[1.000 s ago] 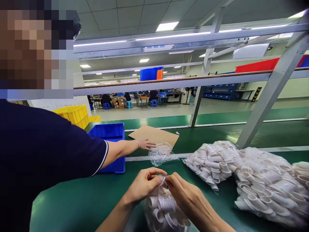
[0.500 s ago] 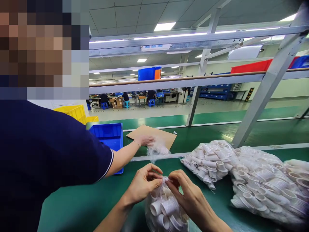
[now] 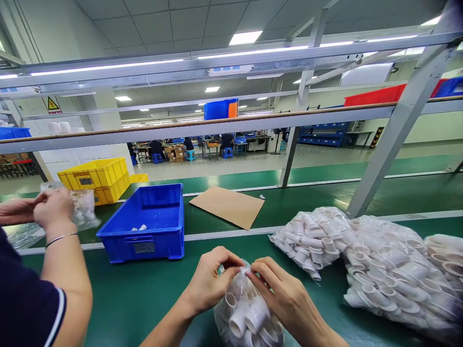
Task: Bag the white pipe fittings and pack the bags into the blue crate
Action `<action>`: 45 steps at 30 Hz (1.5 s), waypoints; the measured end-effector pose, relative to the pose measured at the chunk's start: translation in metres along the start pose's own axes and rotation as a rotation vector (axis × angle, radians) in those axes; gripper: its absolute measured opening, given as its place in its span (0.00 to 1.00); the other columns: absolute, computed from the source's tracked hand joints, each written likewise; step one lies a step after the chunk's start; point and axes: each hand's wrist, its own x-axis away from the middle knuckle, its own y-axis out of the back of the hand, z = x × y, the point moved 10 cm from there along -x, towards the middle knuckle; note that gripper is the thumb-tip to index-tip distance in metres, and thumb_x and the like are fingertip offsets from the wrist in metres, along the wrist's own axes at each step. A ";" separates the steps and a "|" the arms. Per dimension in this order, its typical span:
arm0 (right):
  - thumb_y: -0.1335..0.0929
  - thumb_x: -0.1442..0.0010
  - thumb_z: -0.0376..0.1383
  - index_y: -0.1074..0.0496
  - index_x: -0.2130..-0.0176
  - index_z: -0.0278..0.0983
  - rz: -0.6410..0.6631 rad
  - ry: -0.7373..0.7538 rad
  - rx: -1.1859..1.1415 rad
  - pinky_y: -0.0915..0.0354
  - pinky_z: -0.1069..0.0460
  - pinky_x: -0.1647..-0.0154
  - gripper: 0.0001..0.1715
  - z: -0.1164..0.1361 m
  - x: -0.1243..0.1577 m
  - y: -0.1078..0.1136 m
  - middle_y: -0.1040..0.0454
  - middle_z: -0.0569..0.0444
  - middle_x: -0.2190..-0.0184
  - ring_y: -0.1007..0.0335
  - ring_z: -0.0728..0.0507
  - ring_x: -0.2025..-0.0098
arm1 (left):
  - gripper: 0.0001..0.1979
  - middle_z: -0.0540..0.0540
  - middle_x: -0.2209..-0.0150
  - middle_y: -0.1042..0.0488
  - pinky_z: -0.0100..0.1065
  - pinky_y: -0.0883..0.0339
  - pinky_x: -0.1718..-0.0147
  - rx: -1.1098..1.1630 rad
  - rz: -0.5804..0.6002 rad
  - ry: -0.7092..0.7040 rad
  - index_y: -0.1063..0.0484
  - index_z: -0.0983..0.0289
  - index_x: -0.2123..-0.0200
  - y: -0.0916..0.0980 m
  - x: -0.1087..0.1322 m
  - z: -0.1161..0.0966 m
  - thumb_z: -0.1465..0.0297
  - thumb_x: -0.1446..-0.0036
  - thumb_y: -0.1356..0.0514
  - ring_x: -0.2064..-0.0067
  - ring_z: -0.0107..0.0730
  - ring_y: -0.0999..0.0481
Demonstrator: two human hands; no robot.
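Observation:
A clear plastic bag of white plastic fittings [image 3: 246, 315] lies on the green belt [image 3: 137, 289] just in front of me. My left hand [image 3: 211, 282] and my right hand [image 3: 280, 294] both pinch the gathered top of this bag, fingertips almost touching. To the right lie other sealed bags of the same white fittings [image 3: 365, 262]. A blue bin [image 3: 148, 224] stands at the left with two white fittings inside.
A co-worker at the left holds a crumpled clear bag [image 3: 85, 207] in both hands [image 3: 50, 207]. A cardboard sheet [image 3: 227, 205] lies beyond the blue bin. Yellow crates [image 3: 97, 176] stand at the far left. Grey frame posts [image 3: 394, 130] rise behind the belt.
The co-worker picked up the loose clear bag near the cardboard, drew the arm back left and now holds it with both hands. My hands stay pinched on my bag.

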 end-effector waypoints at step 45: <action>0.26 0.41 0.55 0.34 0.64 0.37 0.686 -0.712 -1.319 0.42 0.59 0.79 0.27 -0.025 0.008 -0.072 0.32 0.63 0.79 0.38 0.53 0.79 | 0.11 0.53 0.70 0.27 0.35 0.37 0.72 -0.737 0.060 -0.906 0.32 0.64 0.62 -0.043 0.033 -0.086 0.74 0.28 0.52 0.70 0.33 0.33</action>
